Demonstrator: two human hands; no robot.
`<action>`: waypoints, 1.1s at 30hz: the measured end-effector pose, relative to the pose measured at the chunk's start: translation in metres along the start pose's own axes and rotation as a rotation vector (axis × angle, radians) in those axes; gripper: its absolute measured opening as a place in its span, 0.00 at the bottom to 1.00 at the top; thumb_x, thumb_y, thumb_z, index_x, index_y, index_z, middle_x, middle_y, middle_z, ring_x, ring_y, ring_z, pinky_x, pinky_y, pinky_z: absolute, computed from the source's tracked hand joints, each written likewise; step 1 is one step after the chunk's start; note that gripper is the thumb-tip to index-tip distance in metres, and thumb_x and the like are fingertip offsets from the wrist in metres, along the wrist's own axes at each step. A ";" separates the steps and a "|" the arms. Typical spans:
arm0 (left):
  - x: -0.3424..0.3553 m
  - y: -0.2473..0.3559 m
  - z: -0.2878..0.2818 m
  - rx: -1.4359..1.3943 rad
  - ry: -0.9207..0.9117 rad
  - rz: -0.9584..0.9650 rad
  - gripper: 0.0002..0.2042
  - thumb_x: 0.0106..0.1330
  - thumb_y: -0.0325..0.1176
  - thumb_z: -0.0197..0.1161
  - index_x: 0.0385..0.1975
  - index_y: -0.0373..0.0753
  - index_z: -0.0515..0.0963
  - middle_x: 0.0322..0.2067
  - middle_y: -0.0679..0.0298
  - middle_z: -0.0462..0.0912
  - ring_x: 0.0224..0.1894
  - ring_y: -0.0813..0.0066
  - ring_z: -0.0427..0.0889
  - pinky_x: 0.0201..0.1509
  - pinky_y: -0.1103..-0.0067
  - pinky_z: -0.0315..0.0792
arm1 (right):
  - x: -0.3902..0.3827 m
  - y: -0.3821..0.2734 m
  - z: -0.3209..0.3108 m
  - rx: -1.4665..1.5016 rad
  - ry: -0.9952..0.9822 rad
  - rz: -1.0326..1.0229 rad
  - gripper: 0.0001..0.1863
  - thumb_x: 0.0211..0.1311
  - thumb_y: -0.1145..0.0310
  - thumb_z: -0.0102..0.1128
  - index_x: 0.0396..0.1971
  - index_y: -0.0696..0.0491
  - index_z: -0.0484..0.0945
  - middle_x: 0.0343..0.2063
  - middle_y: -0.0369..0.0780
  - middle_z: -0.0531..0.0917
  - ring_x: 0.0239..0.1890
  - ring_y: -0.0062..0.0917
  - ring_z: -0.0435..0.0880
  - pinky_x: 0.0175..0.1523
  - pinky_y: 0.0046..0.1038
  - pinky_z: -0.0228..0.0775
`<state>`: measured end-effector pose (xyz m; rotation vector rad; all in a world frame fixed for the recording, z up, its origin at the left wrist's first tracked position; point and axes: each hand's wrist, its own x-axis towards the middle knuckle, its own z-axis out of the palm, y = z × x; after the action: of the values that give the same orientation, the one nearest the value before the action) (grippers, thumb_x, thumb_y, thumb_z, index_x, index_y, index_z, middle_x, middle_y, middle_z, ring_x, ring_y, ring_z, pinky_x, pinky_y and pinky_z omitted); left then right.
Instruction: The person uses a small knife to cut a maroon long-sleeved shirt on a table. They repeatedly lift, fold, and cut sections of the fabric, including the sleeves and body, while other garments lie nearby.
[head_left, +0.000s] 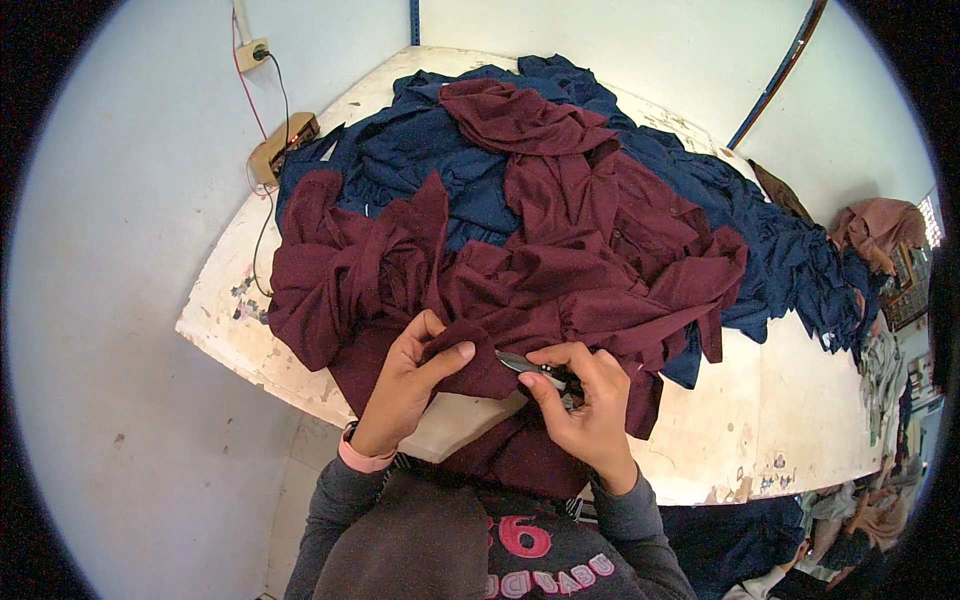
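Note:
Close to the table's front edge, my left hand (415, 372) pinches a fold of a maroon garment (560, 290) between thumb and fingers. My right hand (585, 395) is closed round a pair of thread snips (516, 363). Their dark pointed blades aim left, at the edge of the held cloth, and their grip is mostly hidden by my fingers. Whether the tips touch the cloth I cannot tell. The garment spreads over the pile in front of me, and part of it hangs down by my lap.
Navy garments (420, 150) lie heaped behind and right of the maroon one on the pale, worn table (780, 400). At the left stand a power box (283, 148) with cords and a wall socket (252, 54). More cloth (880, 232) is piled at the far right.

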<state>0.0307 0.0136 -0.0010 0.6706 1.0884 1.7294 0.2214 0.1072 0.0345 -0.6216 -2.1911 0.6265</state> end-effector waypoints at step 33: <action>-0.006 -0.009 -0.004 -0.034 -0.005 0.001 0.14 0.76 0.31 0.61 0.57 0.39 0.71 0.50 0.69 0.79 0.54 0.81 0.77 0.63 0.79 0.69 | -0.014 0.020 0.001 0.505 0.004 0.384 0.11 0.66 0.69 0.69 0.44 0.57 0.80 0.29 0.33 0.82 0.33 0.13 0.77 0.41 0.18 0.67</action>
<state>0.0335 0.0078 -0.0103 0.6547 1.0530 1.7424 0.2339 0.1141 0.0141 -0.7661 -1.8095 1.3226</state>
